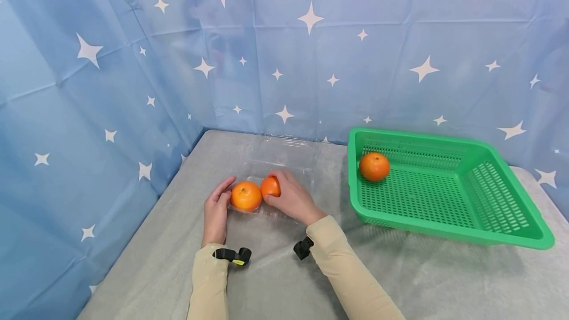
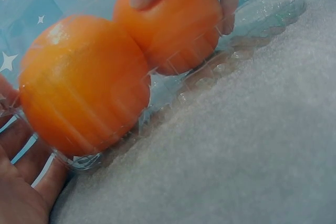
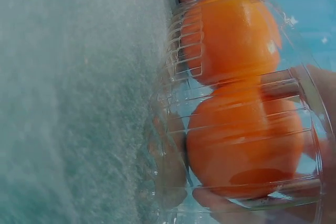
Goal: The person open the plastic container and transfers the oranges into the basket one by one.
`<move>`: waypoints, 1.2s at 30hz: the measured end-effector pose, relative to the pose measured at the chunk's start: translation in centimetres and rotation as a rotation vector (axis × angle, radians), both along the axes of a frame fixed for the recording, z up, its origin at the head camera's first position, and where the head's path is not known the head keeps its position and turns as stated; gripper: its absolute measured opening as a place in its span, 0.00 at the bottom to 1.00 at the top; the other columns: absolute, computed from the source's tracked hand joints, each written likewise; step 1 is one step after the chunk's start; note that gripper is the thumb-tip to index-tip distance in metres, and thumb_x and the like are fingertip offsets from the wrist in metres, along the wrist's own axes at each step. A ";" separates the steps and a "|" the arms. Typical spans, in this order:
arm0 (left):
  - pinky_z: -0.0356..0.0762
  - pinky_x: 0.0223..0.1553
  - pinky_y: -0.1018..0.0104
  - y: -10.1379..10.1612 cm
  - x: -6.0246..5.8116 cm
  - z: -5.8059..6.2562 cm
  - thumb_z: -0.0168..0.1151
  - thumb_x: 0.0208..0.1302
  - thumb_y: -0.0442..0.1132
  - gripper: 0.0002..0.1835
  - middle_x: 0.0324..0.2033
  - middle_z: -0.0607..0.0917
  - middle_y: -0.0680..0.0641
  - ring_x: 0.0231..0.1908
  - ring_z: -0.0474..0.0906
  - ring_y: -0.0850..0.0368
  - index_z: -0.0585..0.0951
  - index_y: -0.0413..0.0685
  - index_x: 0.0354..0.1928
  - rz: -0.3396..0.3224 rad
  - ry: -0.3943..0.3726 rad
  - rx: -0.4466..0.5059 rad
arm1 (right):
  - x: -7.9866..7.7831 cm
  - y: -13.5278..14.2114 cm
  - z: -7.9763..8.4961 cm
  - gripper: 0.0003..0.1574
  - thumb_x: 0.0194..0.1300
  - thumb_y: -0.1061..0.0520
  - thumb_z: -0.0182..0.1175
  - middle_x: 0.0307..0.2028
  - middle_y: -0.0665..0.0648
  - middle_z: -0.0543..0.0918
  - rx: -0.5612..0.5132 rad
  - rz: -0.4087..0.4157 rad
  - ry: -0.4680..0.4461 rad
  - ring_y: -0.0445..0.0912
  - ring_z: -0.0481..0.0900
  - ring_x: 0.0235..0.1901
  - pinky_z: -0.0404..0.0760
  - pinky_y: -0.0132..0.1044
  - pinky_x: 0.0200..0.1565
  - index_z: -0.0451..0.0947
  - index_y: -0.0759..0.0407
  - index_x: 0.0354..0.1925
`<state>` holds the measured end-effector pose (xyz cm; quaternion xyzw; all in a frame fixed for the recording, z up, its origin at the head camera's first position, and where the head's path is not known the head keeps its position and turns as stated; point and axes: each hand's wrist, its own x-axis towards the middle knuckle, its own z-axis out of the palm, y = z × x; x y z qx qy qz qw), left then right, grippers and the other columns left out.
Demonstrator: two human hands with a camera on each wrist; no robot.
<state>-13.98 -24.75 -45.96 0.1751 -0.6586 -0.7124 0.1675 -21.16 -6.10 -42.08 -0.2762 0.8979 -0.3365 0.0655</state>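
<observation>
On the table lies a clear plastic clamshell box (image 1: 279,211) with its lid (image 1: 284,152) folded back. In its left part sits an orange (image 1: 246,196), with a small green stem mark on top. My left hand (image 1: 216,214) holds the box's left end, thumb near the rim and fingers along the outer wall, as the left wrist view shows. My right hand (image 1: 293,199) grips a second orange (image 1: 270,188), its thumb and fingers round the sides. That orange is down in the right part of the box, against the first one. Part of it is hidden by my fingers.
To the right stands a green perforated basket (image 1: 449,233) with one more orange (image 1: 374,166) at its left end. The grey table (image 1: 275,280) meets a blue star-patterned curtain (image 1: 284,63) at the back and left. A black wrist camera (image 1: 233,256) sits on the left sleeve.
</observation>
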 end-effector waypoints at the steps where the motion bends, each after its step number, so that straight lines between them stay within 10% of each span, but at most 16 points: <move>1: 0.61 0.57 0.61 0.0 0.0 0.0 0.43 0.63 0.36 0.19 0.54 0.73 0.58 0.55 0.66 0.61 0.75 0.58 0.53 0.001 -0.001 -0.003 | 0.0 0.0 0.0 0.33 0.50 0.43 0.61 0.49 0.50 0.67 -0.001 -0.004 -0.002 0.45 0.72 0.37 0.72 0.39 0.35 0.63 0.45 0.54; 26: 0.61 0.57 0.59 0.0 0.3 -0.7 0.44 0.63 0.38 0.19 0.54 0.73 0.58 0.54 0.67 0.62 0.75 0.58 0.54 0.006 0.017 -0.017 | 0.3 0.1 -0.3 0.42 0.46 0.35 0.62 0.49 0.51 0.69 0.048 -0.018 0.008 0.45 0.70 0.41 0.73 0.38 0.32 0.65 0.49 0.57; 36: 0.62 0.56 0.62 -0.1 0.0 -0.1 0.43 0.63 0.38 0.19 0.53 0.73 0.60 0.54 0.67 0.64 0.75 0.59 0.53 -0.010 0.019 -0.005 | -0.5 0.1 0.1 0.41 0.50 0.36 0.59 0.44 0.49 0.72 -0.117 -0.088 -0.128 0.42 0.73 0.37 0.74 0.37 0.35 0.62 0.54 0.56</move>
